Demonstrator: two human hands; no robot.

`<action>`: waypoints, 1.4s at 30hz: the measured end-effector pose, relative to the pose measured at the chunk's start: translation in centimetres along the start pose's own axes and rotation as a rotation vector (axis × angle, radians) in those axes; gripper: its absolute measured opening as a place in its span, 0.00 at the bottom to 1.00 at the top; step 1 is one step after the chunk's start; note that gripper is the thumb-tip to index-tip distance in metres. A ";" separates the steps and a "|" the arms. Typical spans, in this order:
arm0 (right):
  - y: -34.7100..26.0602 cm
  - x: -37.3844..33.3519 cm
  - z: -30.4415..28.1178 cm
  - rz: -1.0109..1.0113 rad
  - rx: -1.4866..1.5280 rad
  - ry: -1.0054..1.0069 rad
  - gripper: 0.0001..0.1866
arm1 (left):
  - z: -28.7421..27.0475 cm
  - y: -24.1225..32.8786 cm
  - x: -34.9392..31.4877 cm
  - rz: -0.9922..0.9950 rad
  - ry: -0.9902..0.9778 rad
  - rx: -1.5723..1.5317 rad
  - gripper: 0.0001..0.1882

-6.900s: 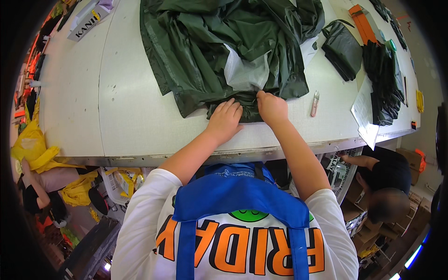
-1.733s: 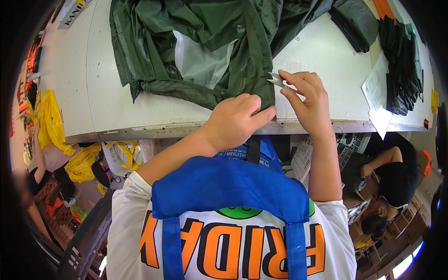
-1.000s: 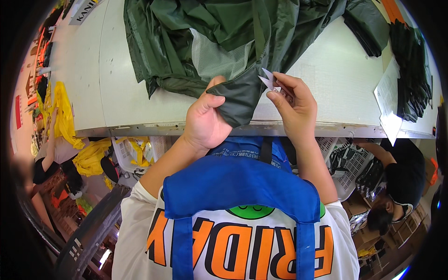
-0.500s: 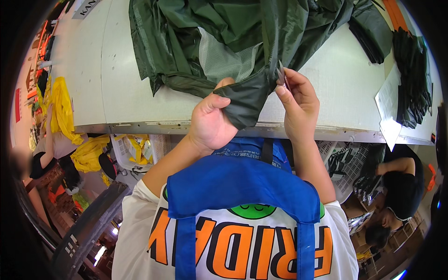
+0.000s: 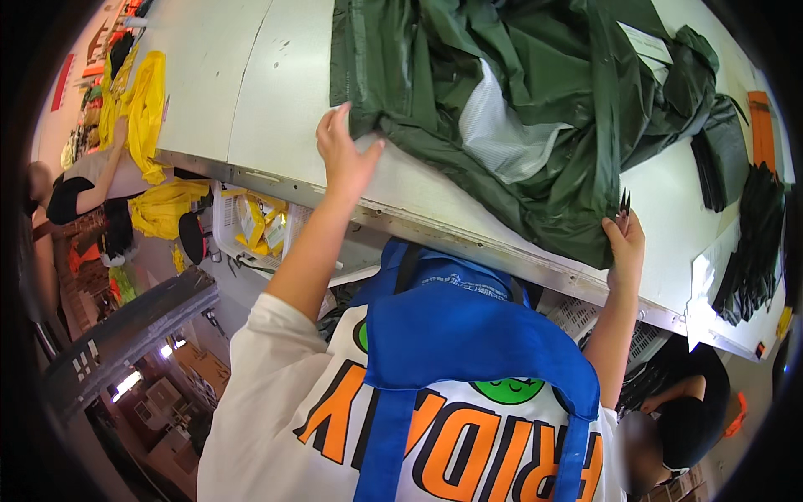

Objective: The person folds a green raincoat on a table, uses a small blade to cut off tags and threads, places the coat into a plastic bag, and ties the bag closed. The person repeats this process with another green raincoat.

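A dark green garment (image 5: 535, 92) of thin, coated-looking fabric lies spread on the white table, with white mesh lining (image 5: 502, 125) showing in its middle. My left hand (image 5: 345, 163) is at the garment's left lower corner, its thumb and fingers apart and the fingertips at the edge of the cloth. At the right lower corner my right hand (image 5: 626, 247) is closed around small thread snips (image 5: 625, 205), their dark points directed away from me. The right thumb lies against the cloth's edge; whether it also pinches the cloth I cannot tell.
Folded dark green pieces (image 5: 721, 155) and a black bundle (image 5: 757, 243) lie at the right, beside white paper (image 5: 701, 293). Yellow garments (image 5: 146, 109) hang at the left near another person. A white basket (image 5: 224, 222) holds yellow packets. Another person bends down at the lower right.
My hands have moved apart, the left to the far left corner and the right rightward with the snips. The left hand has let go of the hem, which now lies stretched along the table edge.
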State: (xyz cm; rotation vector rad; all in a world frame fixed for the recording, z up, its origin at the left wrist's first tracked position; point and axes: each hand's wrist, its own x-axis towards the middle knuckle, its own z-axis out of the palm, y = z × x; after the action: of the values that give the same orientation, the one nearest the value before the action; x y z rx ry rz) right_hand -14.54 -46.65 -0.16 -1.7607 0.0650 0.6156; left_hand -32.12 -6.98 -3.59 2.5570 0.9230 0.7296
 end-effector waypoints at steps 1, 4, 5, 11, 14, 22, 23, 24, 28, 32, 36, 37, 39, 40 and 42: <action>0.1 0.5 -0.7 0.027 -0.117 0.017 0.14 | 0.1 -1.6 0.7 0.014 -0.077 0.077 0.21; -0.6 1.1 -1.2 -0.082 -0.540 0.216 0.14 | -1.6 -1.3 1.9 -0.182 -0.189 -0.147 0.13; -1.8 1.0 -0.9 -0.242 -0.772 0.431 0.14 | -2.7 -0.1 2.5 -0.283 -0.203 -0.297 0.10; -10.6 -2.8 15.8 -0.717 -0.426 -0.142 0.19 | -6.9 4.6 0.2 0.192 -0.100 -0.500 0.22; -10.9 -2.7 21.4 -0.857 -0.395 -0.278 0.18 | -7.6 5.7 -1.2 0.222 -0.141 -0.669 0.20; -8.1 -2.9 21.6 -0.898 -0.468 -0.463 0.18 | -6.9 5.5 -3.1 -1.000 -0.430 -2.013 0.20; -8.1 -3.1 21.5 -0.886 -0.453 -0.469 0.18 | -6.7 5.5 -2.6 -1.072 -0.564 -2.032 0.20; -8.0 -3.3 21.3 -0.870 -0.438 -0.509 0.19 | -7.1 6.1 -1.8 -1.019 -0.586 -2.072 0.18; -7.9 -3.4 20.8 -0.652 -0.349 -0.733 0.18 | -5.2 7.0 -0.7 -0.906 -0.433 -1.753 0.34; -10.5 -2.7 18.8 -0.308 -0.237 -0.767 0.18 | -4.9 7.3 -0.6 -0.648 -0.329 -1.451 0.36; -11.2 -1.1 18.5 -0.382 -0.087 -0.545 0.17 | -5.8 7.9 -0.1 -0.600 -0.413 -1.429 0.38; -11.7 -0.8 18.7 -0.447 -0.227 -0.526 0.17 | -6.0 8.0 -0.2 -0.609 -0.428 -1.460 0.39; -12.5 -0.4 19.0 -0.556 -0.404 -0.534 0.17 | -6.5 8.2 0.0 -0.614 -0.464 -1.511 0.41; -12.9 -0.2 19.2 -0.602 -0.440 -0.563 0.17 | -7.1 8.3 0.3 -0.611 -0.484 -1.532 0.42; -13.0 -0.2 19.5 -0.631 -0.433 -0.605 0.17 | -7.5 8.1 0.3 -0.618 -0.515 -1.576 0.43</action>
State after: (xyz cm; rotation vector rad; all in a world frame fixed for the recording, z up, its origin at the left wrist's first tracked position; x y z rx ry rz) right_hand -17.22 -25.07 8.50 -1.7876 -1.0678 0.6898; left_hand -32.13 -11.77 6.37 0.8924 0.4913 0.2917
